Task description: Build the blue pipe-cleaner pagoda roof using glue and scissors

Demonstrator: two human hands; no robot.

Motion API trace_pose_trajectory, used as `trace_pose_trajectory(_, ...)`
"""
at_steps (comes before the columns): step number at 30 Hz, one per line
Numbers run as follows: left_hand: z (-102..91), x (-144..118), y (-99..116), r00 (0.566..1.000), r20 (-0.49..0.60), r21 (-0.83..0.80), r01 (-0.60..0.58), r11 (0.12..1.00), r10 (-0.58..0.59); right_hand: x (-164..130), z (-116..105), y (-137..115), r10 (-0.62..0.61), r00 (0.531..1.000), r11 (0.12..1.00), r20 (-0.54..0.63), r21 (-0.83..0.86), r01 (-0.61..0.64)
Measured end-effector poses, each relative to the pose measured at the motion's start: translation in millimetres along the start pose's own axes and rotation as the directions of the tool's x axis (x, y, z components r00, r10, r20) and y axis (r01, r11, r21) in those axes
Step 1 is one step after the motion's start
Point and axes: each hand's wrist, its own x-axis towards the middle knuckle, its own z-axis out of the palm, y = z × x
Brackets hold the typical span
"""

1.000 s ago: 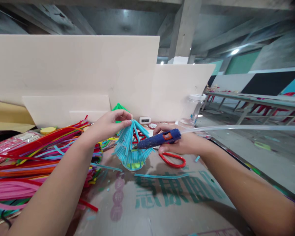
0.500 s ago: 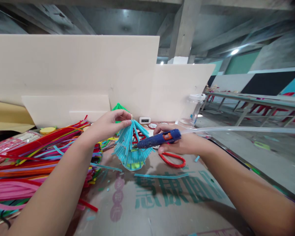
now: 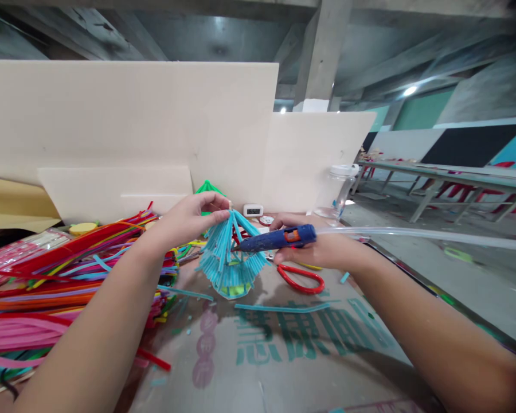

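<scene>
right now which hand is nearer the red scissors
Right. The right hand, gripping the blue glue gun, hovers just above the red scissors; the left hand pinches the blue cone's top, further left.

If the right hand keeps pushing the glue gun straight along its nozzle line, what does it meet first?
Likely the blue pipe-cleaner cone: the glue gun in the right hand already points its nozzle at the cone's side; contact is unclear.
</scene>
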Motion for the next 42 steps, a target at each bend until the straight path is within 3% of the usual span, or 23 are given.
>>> trace_pose_trajectory(8, -0.7, 0.5, -0.6, 1.0, -0.005, 0.015, -0.008, 1.0, 0.008, 0.7, 1.2, -0.5, -0.04, 0.999, 0.999, -0.025, -0.022, 0.039)
trace_pose_trajectory(19, -0.2, -0.6, 1.1, 1.0, 0.003, 0.009, 0.0, 1.0, 0.0, -0.6, -2.9, -2.8, 0.048, 0.998, 0.999, 0.046, -0.009, -0.047)
trace_pose_trajectory(28, -0.4, -0.3, 0.9, 1.0, -0.005, 0.016, 0.007, 1.0, -0.007, 2.5, -5.0, -8.2, -0.016, 0.996, 0.999, 0.088, -0.028, 0.019)
trace_pose_trajectory(33, -0.5, -0.7, 2.0, 1.0, 0.001, 0.014, 0.002, 1.0, -0.002, -0.2, -4.3, -6.0, 0.027, 0.999, 0.999, 0.032, 0.031, -0.028)
trace_pose_trajectory(39, -0.9, -0.7, 1.9, 1.0, 0.002, 0.012, 0.006, 1.0, -0.006, 1.0, -5.1, -5.6, 0.017, 0.997, 0.999, 0.071, 0.027, -0.019)
trace_pose_trajectory(42, -0.9, -0.7, 2.0, 1.0, 0.004, 0.01, 0.009, 1.0, -0.009, 0.1, -7.2, -6.2, 0.028, 0.998, 0.99, 0.051, 0.139, -0.035)
